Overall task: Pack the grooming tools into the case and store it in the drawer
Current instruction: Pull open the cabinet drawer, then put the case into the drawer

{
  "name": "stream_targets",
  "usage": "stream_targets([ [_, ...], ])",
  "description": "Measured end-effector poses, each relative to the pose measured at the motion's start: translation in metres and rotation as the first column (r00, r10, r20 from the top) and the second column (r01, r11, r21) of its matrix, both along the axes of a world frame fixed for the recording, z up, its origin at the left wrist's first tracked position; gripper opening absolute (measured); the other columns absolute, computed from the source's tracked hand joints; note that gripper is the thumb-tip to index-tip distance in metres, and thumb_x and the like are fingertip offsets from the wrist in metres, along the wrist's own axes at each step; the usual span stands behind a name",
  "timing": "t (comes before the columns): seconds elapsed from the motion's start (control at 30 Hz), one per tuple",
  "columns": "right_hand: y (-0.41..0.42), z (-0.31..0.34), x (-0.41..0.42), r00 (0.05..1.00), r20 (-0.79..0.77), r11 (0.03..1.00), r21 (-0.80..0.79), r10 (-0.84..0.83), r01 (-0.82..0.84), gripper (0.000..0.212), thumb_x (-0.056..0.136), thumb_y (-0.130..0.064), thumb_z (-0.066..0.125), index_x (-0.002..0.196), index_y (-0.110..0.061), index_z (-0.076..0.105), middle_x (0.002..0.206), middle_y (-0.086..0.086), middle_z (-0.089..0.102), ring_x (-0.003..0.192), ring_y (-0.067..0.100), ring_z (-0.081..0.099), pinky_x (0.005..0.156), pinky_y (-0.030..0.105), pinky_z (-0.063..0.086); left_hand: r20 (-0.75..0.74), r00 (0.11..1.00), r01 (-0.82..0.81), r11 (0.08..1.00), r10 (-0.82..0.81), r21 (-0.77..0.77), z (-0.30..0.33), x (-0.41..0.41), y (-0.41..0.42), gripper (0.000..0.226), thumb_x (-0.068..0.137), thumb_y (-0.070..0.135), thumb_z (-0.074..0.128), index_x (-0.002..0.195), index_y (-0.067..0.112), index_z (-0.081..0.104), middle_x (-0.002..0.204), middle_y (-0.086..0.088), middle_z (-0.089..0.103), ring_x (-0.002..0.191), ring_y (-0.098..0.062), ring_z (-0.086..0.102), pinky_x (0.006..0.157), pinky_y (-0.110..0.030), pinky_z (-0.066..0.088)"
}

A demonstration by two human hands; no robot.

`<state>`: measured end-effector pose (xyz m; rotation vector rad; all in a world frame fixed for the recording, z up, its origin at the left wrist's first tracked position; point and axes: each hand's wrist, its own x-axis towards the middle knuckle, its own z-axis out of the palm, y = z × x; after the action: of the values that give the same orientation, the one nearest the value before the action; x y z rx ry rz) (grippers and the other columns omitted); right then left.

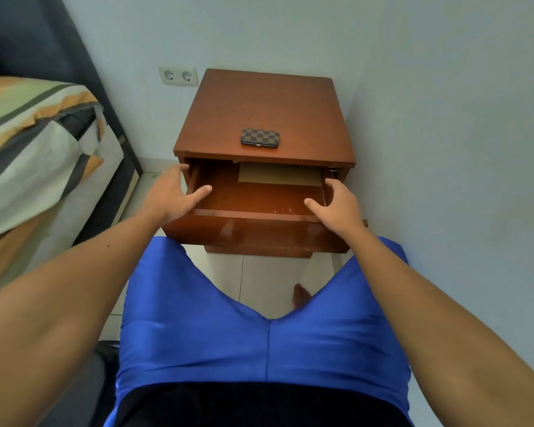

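Note:
A small closed case [260, 137] with a brown checkered cover lies on top of the wooden nightstand [259, 97], near its front edge. Below it the drawer [253, 214] is pulled out. My left hand [173, 195] grips the drawer's left side wall, thumb inside and fingers outside. The right side wall is held the same way by my right hand [336, 204]. No loose grooming tools are visible.
A tan flat sheet [278, 176] lies at the back of the drawer. A bed [37, 149] with a striped cover stands to the left, a wall close on the right. A double socket [178, 76] sits on the back wall. My knees in blue shorts [259, 334] are in front of the nightstand.

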<state>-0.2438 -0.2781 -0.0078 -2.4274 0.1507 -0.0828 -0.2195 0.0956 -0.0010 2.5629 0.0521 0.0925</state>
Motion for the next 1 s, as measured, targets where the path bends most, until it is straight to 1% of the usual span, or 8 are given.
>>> stream_targets([
  [0.17,0.028,0.007,0.041,0.995,0.001,0.995,-0.027,0.098,-0.098,0.079,0.092,-0.048,0.074,0.157,-0.021,0.039,0.162,0.003,0.045,0.148,0.026,0.043,0.117,0.045,0.04,0.074,0.987,0.134,0.986,-0.142,0.1,0.016,0.046,-0.009,0.081,0.088,0.067,0.063,0.15,0.02,0.041,0.147,-0.006,0.053,0.134,-0.026,0.052,0.106,-0.04,0.044],
  [0.3,0.041,0.015,0.086,0.987,0.039,0.986,-0.073,0.154,-0.151,0.077,0.092,-0.047,0.074,0.156,-0.02,0.041,0.161,0.003,0.045,0.147,0.024,0.044,0.118,0.041,0.039,0.027,0.985,0.161,0.972,-0.168,0.171,0.016,0.092,-0.019,0.085,0.089,0.07,0.06,0.153,0.02,0.034,0.155,-0.005,0.045,0.142,-0.026,0.044,0.111,-0.045,0.042],
  [0.43,0.051,0.024,0.139,0.975,0.05,0.969,-0.13,0.216,-0.208,0.08,0.091,-0.048,0.073,0.157,-0.018,0.04,0.162,0.004,0.043,0.149,0.023,0.041,0.122,0.041,0.038,0.011,0.977,0.207,0.953,-0.214,0.22,0.01,0.139,-0.033,0.075,0.096,0.065,0.051,0.154,0.021,0.033,0.159,-0.005,0.041,0.146,-0.025,0.04,0.114,-0.05,0.04],
  [0.63,0.07,0.02,0.2,0.947,-0.018,0.931,-0.181,0.32,-0.318,0.088,0.089,-0.053,0.075,0.16,-0.019,0.035,0.167,0.003,0.037,0.152,0.022,0.038,0.123,0.042,0.036,-0.011,0.97,0.237,0.939,-0.242,0.25,-0.001,0.201,-0.049,0.068,0.104,0.059,0.035,0.158,0.018,0.03,0.167,-0.006,0.029,0.157,-0.024,0.018,0.123,-0.046,0.023],
  [0.73,0.075,0.015,0.221,0.912,-0.051,0.881,-0.242,0.408,-0.408,0.09,0.089,-0.053,0.074,0.161,-0.017,0.034,0.164,0.005,0.041,0.15,0.023,0.038,0.124,0.042,0.034,-0.051,0.968,0.251,0.929,-0.246,0.272,-0.01,0.221,-0.053,0.069,0.107,0.056,0.028,0.162,0.014,0.022,0.17,-0.008,0.018,0.158,-0.025,0.01,0.127,-0.045,0.013],
  [0.8,0.076,0.013,0.232,0.893,-0.058,0.848,-0.29,0.446,-0.443,0.085,0.09,-0.054,0.073,0.159,-0.017,0.04,0.158,0.004,0.047,0.146,0.024,0.04,0.122,0.041,0.035,-0.054,0.967,0.252,0.911,-0.248,0.325,-0.017,0.227,-0.054,0.067,0.108,0.05,0.023,0.162,0.011,0.017,0.171,-0.01,0.013,0.158,-0.025,0.007,0.128,-0.042,0.008],
  [0.9,0.073,0.013,0.242,0.878,-0.056,0.827,-0.312,0.476,-0.468,0.08,0.088,-0.055,0.075,0.154,-0.017,0.048,0.15,0.004,0.053,0.138,0.023,0.046,0.116,0.036,0.035,-0.061,0.967,0.252,0.888,-0.248,0.386,-0.022,0.229,-0.056,0.068,0.107,0.048,0.016,0.163,0.01,0.012,0.171,-0.01,0.009,0.159,-0.024,0.003,0.128,-0.041,0.005],
  [1.0,0.073,0.014,0.241,0.868,-0.045,0.824,-0.294,0.494,-0.484,0.082,0.087,-0.054,0.077,0.154,-0.015,0.049,0.145,0.005,0.053,0.134,0.023,0.046,0.11,0.029,0.034,-0.079,0.961,0.273,0.871,-0.264,0.408,-0.022,0.23,-0.055,0.069,0.107,0.049,0.011,0.164,0.01,0.008,0.172,-0.009,0.004,0.159,-0.022,0.0,0.128,-0.039,0.002],
])
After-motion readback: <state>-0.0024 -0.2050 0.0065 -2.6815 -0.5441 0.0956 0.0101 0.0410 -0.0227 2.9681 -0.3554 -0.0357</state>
